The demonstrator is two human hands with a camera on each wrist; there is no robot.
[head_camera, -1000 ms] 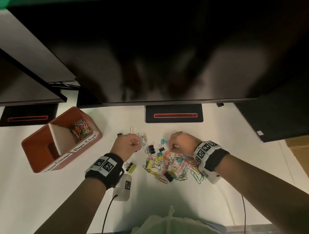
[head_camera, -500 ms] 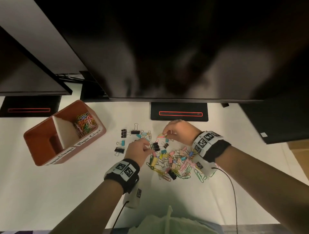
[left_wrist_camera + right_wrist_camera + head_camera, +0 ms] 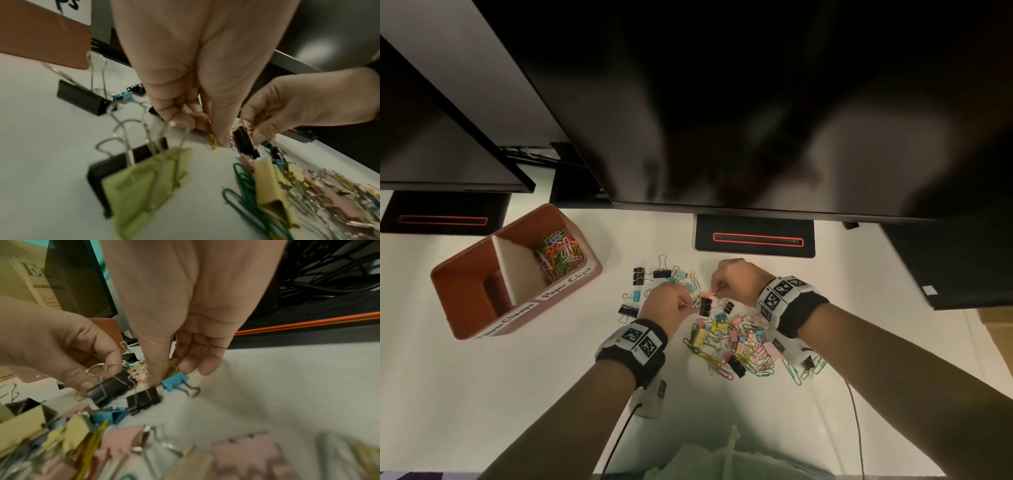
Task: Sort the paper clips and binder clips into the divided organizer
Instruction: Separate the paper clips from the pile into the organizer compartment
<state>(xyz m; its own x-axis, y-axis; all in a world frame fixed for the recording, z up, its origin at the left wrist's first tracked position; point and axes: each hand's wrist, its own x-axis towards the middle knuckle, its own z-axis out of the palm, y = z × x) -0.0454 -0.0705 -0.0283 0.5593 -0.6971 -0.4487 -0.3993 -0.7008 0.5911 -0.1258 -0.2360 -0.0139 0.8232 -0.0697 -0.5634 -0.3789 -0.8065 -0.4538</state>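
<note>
Pinching at the pile's far edge on the white worktop [image 3: 482, 394]: left hand [image 3: 667, 301] grips a yellow wire paper clip [image 3: 211, 138], long axis near vertical; right hand [image 3: 739, 279] pinches one pink paper clip [image 3: 709, 294]. Brown two-compartment organizer [image 3: 465, 274] sits well left.

From where I watch, bare white desk [image 3: 482, 394] lies open to the left and front of the clip pile [image 3: 732, 346]. Loose black binder clips [image 3: 639, 275] dot the path between the pile and the brown organizer [image 3: 465, 308]. A low monitor [image 3: 756, 120] overhangs the desk behind, its stand base [image 3: 755, 240] just beyond my two hands.
</note>
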